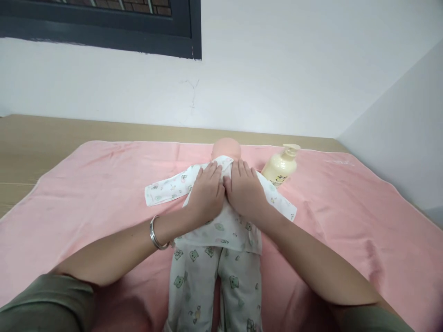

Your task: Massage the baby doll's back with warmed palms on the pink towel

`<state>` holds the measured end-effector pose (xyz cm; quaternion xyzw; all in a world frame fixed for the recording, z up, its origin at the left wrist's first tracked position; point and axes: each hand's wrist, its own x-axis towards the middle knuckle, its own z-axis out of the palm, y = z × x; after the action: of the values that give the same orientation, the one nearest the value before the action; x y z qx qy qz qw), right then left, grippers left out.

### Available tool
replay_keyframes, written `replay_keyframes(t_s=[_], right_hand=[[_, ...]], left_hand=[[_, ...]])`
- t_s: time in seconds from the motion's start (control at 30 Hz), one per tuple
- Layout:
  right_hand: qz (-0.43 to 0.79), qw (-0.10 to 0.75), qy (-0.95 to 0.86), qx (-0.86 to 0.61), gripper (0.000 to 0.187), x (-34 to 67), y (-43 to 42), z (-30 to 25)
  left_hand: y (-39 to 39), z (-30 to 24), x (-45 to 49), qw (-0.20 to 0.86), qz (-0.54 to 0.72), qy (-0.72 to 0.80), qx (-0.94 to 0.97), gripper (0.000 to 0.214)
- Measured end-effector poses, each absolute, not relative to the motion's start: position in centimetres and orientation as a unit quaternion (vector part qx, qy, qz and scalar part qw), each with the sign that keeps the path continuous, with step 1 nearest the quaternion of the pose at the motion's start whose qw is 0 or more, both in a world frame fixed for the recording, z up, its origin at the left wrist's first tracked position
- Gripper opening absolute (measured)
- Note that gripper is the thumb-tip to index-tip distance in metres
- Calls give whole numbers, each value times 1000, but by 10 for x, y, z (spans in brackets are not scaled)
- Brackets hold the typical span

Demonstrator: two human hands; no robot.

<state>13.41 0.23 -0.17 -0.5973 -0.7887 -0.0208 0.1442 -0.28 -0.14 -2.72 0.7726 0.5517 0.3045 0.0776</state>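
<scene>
A baby doll (226,148) lies on a pink towel (97,184), dressed in a white printed top (226,226) and matching trousers (207,281), its sleeves spread to both sides. My left hand (206,192) rests flat on the doll's torso, fingers stretched toward the head. My right hand (245,189) lies flat beside it, the two thumbs almost touching. Both hands press on the top and hold nothing. A silver bangle (154,234) circles my left wrist.
A cream pump bottle (281,167) lies tilted on the towel just right of the doll's head. The towel covers a wooden surface (31,147) against a white wall. A dark window frame (104,32) sits at the upper left.
</scene>
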Motion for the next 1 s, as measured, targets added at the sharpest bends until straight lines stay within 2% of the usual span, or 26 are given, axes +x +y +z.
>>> replay_keyframes(t_s=[0.2,0.37,0.57,0.67,0.87,1.0], right_hand=[[5,179,-828,-532,60,126,-15,-7],[69,216,-769,-597,60,140,30,-7],[-22,207,-803,-559,60,128,-7,-11],[-26,193,-832,-520,59,123,-22,-10],[75,194,-764,-611,62,141,33,-6],[40,198,-761,-617,60,140,31,-7]], left_hand=[[33,-20,-15,117,323,585,735,46],[3,-25,-2,88,330,560,755,54],[23,-17,-12,144,342,566,736,41],[36,-12,-18,170,334,584,719,38],[9,-25,-5,73,337,557,756,51],[16,-25,-8,73,317,550,769,50]])
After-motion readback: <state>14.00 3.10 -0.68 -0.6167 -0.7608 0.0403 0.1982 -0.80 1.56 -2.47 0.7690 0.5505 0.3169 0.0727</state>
